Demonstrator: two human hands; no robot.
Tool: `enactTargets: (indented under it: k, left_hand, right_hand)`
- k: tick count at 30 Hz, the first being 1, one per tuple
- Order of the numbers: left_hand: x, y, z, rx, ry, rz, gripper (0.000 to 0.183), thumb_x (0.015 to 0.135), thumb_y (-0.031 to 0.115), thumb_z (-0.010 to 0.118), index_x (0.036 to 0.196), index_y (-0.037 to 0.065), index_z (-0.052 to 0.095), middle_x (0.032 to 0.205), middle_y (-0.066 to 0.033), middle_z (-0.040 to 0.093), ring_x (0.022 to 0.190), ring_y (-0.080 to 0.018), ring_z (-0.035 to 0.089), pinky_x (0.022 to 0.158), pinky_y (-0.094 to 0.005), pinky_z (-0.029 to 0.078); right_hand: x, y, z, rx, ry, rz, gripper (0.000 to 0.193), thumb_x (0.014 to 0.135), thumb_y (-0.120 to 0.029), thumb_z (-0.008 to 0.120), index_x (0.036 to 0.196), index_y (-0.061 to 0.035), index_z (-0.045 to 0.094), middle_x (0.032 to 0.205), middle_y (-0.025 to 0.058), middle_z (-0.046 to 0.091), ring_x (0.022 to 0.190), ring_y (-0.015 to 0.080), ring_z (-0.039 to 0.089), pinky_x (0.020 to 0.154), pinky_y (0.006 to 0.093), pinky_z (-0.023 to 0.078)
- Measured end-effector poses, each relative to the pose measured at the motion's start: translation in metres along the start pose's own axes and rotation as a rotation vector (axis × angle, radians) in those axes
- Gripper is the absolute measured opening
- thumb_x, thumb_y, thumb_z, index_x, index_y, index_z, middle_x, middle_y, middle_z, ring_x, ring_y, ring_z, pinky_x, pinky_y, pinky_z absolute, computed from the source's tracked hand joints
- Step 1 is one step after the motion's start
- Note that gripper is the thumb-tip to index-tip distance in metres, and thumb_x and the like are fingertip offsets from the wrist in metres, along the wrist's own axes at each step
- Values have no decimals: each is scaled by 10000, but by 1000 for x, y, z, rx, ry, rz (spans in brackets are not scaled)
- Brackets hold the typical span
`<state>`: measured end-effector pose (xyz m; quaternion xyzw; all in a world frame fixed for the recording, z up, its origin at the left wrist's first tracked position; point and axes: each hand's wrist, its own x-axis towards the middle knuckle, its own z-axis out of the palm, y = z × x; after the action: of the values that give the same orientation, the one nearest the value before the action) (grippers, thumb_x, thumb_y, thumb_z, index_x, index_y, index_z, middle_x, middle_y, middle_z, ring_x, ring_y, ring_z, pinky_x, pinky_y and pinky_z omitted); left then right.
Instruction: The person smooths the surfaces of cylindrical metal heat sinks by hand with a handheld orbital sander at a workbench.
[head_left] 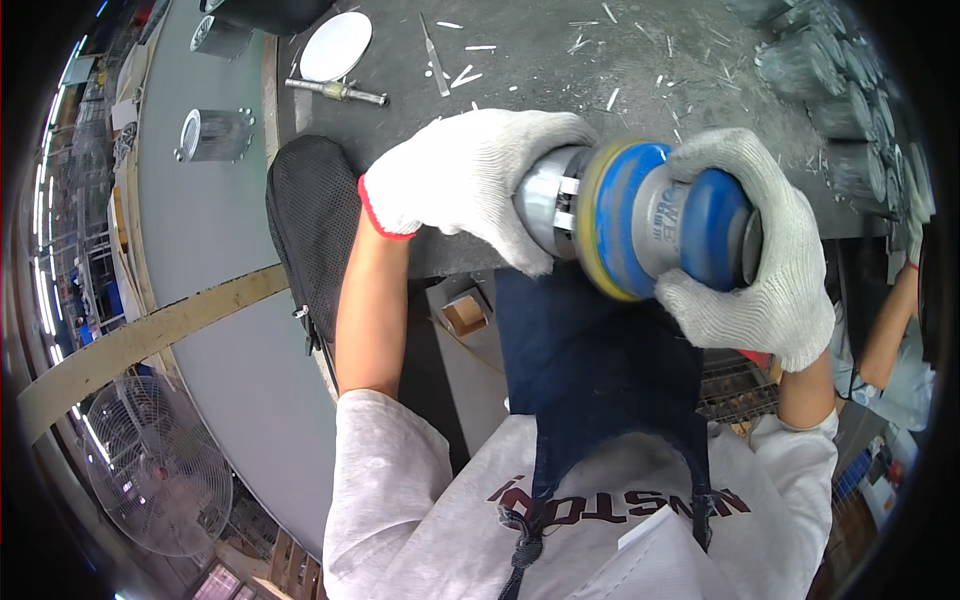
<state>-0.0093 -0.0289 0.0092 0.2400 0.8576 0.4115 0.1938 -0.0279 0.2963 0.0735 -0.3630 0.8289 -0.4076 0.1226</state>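
Note:
My left hand [480, 165], in a white knitted glove with a red cuff, is closed around a silvery cylindrical metal part [540, 205]. Dark slots show near the part's right end. In my gloved right hand [785, 275] is a blue and grey palm sander [655, 220], its rounded head wrapped by the fingers. The sander's yellow pad [587, 220] faces left, against or very close to the part's end; the exact contact is hidden. Both are held up over the front edge of the dark worktable [540, 70], above my navy apron [600, 350].
A white disc [336, 47], a metal rod tool [335, 91], a thin pointed tool [435, 60] and white slivers lie on the table. Several metal cylinders [800, 65] crowd the right; another cylinder [215, 135] stands left. A black bag [315, 210], fan [160, 465] and co-worker's arm [890, 320] flank me.

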Motion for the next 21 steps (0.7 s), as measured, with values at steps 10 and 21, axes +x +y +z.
enactTargets:
  k: [10,21]
  left_hand:
    - [-23,-11,-1,-86,139,96,1134,561,359,1146,1562,51,713,1436,-159,808,1324,-342,799,1177,-449,621]
    - [-42,-12,25,-179,353,136,1190,524,358,1157,1594,70,719,1552,-160,770,1415,-345,757,1241,-464,583]
  right_hand:
    - [5,8,44,142,74,38,716,701,-196,960,1370,-81,733,1300,139,797,1241,337,821,1122,454,622]
    - [-47,16,-8,-31,84,58,773,637,-212,974,1364,-72,753,1291,143,803,1217,320,821,1139,444,609]
